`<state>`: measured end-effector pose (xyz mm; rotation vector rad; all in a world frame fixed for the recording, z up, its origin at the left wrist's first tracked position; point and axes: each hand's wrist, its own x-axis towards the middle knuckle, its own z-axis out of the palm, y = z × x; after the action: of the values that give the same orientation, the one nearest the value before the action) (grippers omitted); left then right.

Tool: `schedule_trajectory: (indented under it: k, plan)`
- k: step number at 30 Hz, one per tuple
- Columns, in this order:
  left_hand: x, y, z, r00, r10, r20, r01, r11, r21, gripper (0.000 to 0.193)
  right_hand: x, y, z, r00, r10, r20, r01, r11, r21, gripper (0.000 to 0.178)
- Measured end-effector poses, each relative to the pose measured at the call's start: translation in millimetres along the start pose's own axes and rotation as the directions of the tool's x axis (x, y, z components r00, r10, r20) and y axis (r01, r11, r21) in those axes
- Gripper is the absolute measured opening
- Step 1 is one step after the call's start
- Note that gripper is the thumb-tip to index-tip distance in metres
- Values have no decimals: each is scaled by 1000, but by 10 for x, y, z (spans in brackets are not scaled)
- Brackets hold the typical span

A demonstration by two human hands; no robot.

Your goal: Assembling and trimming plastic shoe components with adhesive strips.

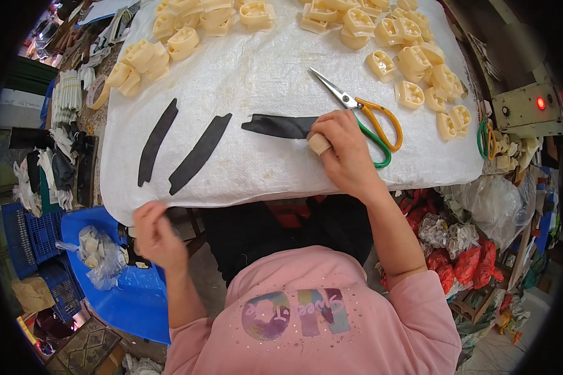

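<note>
Three dark strips of cloth-like material lie on the white woven cover [263, 169]. Two slant side by side at the left: a narrow black strip [157, 142] and a wider black strip [200, 154]. My right hand [344, 150], with a tan cover on one finger, closes over the right end of the third black strip [278, 126]. Just beyond that hand lie scissors [356, 104] with one orange and one green handle, blades pointing up-left. My left hand [159, 236] is off the cover's front left edge, smeared by motion; what its fingers do is unclear.
Cream moulded plastic pieces [413, 62] sit in heaps along the far side. More scissors [485, 137] hang at the right edge near a metal box with a red light [532, 109]. A blue chair [116, 306] holding a plastic bag stands lower left; red bags [469, 265] lie lower right.
</note>
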<state>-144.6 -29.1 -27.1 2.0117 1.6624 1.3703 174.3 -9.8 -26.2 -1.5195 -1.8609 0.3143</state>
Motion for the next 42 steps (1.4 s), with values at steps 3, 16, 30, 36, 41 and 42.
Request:
schedule_trajectory:
  k: [3,16,30,36,41,42]
  plan:
    - [145,481,514,938,264,223,-182,926,-331,25,2,40,-83,991,132,-2,-128,966,222,10]
    - [204,1086,1167,609,-193,769,791,89,-605,43,-57,52,-527,973,-204,-106,198,978,-65,29]
    - [204,1149,1168,633,-153,759,769,15,-639,45,-246,890,-914,829,334,-448,-360,933,30,49]
    - [227,1096,1074,631,-146,762,774,57,-630,46,-427,895,-831,912,43,-409,-289,776,-561,43]
    - [221,1122,1052,636,-193,747,762,12,-647,45,-498,884,-1040,831,292,-473,-488,790,-371,38]
    - [224,1094,1040,627,-215,749,765,-10,-644,44,-492,842,-1038,780,466,-416,-559,819,-130,35]
